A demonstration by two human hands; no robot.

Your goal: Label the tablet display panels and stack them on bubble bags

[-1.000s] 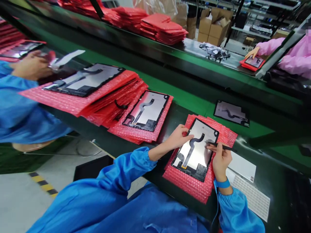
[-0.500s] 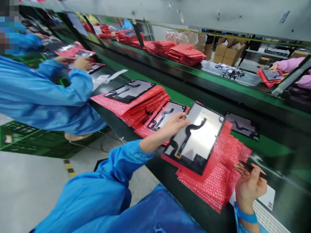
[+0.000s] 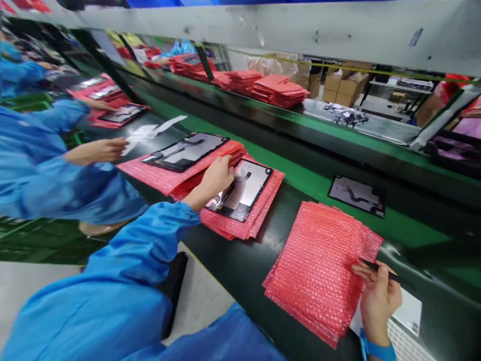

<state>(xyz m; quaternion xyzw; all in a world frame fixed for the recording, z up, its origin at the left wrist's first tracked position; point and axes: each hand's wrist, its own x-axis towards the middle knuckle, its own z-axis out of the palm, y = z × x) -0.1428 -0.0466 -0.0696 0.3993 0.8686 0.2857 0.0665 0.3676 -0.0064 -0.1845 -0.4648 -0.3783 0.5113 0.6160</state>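
Head view: the left hand [image 3: 219, 176] is at the upper-left edge of a tablet-like panel [image 3: 251, 193], its grip half curled; whether the fingers pinch that edge or only touch it, I cannot tell. The panel lies back side up on a pile of red bubble sleeves [image 3: 227, 226] on the dark desk [image 3: 229, 256], a curved black ribbon cable [image 3: 240, 179] across its back. The right hand [image 3: 379, 296] has its grip closed around a slim black tool [image 3: 389, 275], over the right edge of a separate red sleeve stack [image 3: 311, 260]. Just beyond that stack, a second panel [image 3: 347, 193] lies on the green strip. A white keyboard [image 3: 404, 345] shows partly beside the right wrist. To the left, a co-worker's hand [image 3: 99, 150] is at a white sheet [image 3: 141, 138], near another panel [image 3: 188, 150] lying on red sleeves.
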